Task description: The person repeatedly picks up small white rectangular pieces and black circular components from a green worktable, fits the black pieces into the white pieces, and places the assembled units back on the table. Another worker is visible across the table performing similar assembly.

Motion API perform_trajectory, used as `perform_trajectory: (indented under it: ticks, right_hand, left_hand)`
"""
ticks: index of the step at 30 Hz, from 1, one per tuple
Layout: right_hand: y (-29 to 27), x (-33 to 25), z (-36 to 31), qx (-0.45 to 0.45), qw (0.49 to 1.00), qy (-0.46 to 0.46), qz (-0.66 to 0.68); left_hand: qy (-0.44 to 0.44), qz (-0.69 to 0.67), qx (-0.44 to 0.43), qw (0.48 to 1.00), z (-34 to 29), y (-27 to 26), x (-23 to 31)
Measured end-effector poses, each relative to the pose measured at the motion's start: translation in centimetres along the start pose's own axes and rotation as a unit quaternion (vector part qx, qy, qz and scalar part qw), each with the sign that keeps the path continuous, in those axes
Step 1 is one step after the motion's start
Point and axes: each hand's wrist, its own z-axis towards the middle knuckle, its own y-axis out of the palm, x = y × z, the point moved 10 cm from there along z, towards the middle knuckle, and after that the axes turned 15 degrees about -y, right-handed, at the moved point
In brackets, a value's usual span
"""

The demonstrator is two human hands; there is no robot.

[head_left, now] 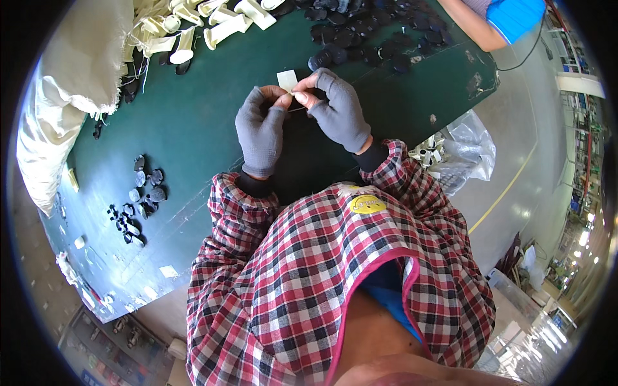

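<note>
Both of my hands wear grey gloves with bare fingertips and meet over the green table point(212, 138). Between them is a small cream plastic piece point(287, 80) with a flat, squarish end pointing away from me. My left hand point(261, 132) pinches its near end between thumb and fingers. From the other side, my right hand point(342, 110) grips the same end with thumb and forefinger. Fingertips cover the lower part of the piece, so its full shape is hidden. Beyond my hands lies a heap of dark, rounded plastic pieces point(351, 32).
Similar cream plastic parts point(225, 29) are piled at the far left, beside a white woven sack point(84, 58). Small black pieces point(138, 199) lie scattered nearer left. Another person's arm point(473, 22) rests at the far right corner. A clear plastic bag point(470, 151) sits beyond the right edge.
</note>
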Motion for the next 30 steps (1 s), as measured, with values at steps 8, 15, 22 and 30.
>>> perform_trajectory:
  ticks: [8, 15, 22, 30]
  right_hand:
    - [-18.2, -3.1, -10.9, -0.088, 0.974, 0.163, -0.129]
    - [-17.2, -2.2, -3.5, 0.020, 0.980, 0.019, -0.197]
    - [-5.8, 4.5, 3.2, -0.102, 0.922, -0.005, -0.373]
    - [-9.1, 2.5, 1.0, 0.081, 0.978, -0.012, -0.191]
  left_hand:
    - [0.223, 0.175, 0.204, 0.937, -0.1, -8.4, 3.3]
    - [0.242, 0.433, 0.458, 0.738, 5.5, -14.6, 6.8]
    - [0.224, 0.453, 0.312, 0.804, 4.1, -7.5, 5.5]
    - [0.185, 0.358, 0.166, 0.900, 0.2, -2.1, 3.7]
